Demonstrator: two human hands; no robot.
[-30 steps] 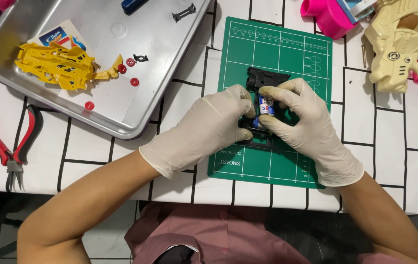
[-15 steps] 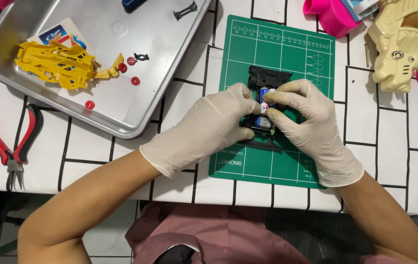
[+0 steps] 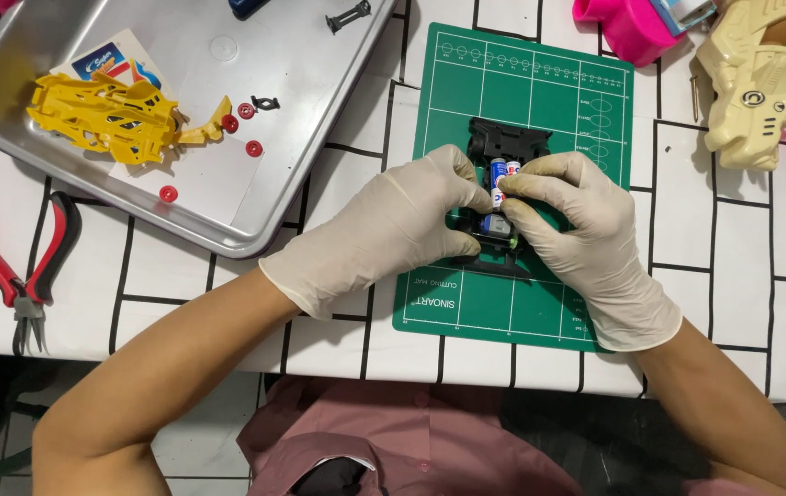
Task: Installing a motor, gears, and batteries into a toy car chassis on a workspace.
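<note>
White tablecloth [image 3: 742,303] w/ black grid lines covers the work surface; dark floor shows along the bottom edge. Big steel tray [image 3: 319,197] sits upper left, its right corner just beside the green cutting mat [image 3: 452,308], which lies centre-right.

Both hands in pale latex gloves meet over the mat's middle. Left hand [image 3: 393,230] comes in from lower left, fingers curled around the left side of the black toy-car chassis [image 3: 508,142], thumb and fingertips pinching at its edge. Right hand [image 3: 581,234] comes in from lower right, fingers bent and pressing on the right side of the chassis and the battery bay. So both are grasping the chassis, neither slack. Chassis rests on the mat, front end poking out above the fingers, rear frame showing just below them. Two AA batteries [image 3: 500,174], white/blue w/ red, sit side by side in the chassis between the two hands' fingertips.

Cream toy-car body shell [image 3: 751,83] lies top right, well apart from the mat. Yellow body shell [image 3: 108,115] lies in the tray, over a sticker sheet [image 3: 108,57]. Red-handled pliers [image 3: 7,266] lie far left on the cloth. Pink plastic thing [image 3: 622,28] at top, partly cut off. Small red rollers [image 3: 229,123] and a black clip [image 3: 265,103] are scattered in the tray near the yellow shell.
</note>
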